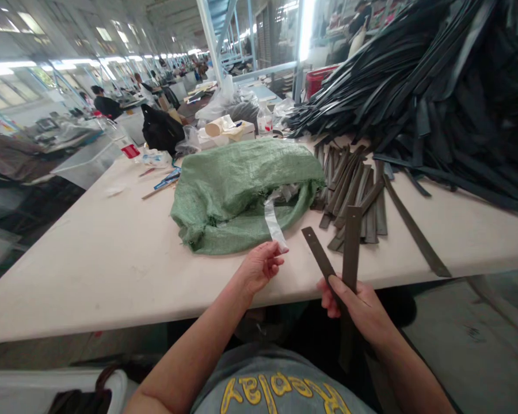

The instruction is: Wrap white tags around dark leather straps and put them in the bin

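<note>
Head view: two stiff, flat, dark strips (343, 253) were clamped in the right hand (356, 307) over the counter (90, 259) edge, fanned apart, one with a punched hole. The left hand (261, 265) was pinched on a thin, glossy white tape (273, 221) trailing from the coarse woven green sack (242, 190). The tape could be torn, or the sack dragged, by a hard pull.

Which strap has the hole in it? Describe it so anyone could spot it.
Start at the green sack on the white table, then drop to the near edge. There the right hand holds two dark straps in a V. It is the left strap, slanting toward the sack, with a small hole near its tip.
</note>
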